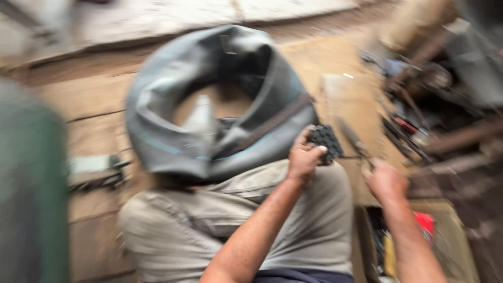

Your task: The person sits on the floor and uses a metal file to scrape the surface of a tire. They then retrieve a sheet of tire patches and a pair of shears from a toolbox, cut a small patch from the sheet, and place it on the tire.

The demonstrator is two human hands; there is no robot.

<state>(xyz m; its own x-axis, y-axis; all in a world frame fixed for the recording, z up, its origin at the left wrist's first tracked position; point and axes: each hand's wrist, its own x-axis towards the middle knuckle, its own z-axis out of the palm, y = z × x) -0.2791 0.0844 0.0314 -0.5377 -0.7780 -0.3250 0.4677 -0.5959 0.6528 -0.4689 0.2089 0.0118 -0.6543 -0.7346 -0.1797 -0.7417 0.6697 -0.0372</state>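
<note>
The picture is blurred by motion. A big grey rubber inner tube (209, 105) rests folded over my knee in grey trousers (251, 220). My left hand (305, 157) pinches a small black patterned rubber patch (326, 142) right beside the tube's lower edge. To the right, my right hand (385, 181) grips a slim metal tool, likely scissors (353, 139), whose tip points up towards the patch.
A wooden plank floor (89, 99) lies under everything. Scattered metal tools and parts (419, 105) clutter the right side. An open box (450, 230) holding red and yellow items sits at the lower right. A green blurred shape (29, 194) fills the left edge.
</note>
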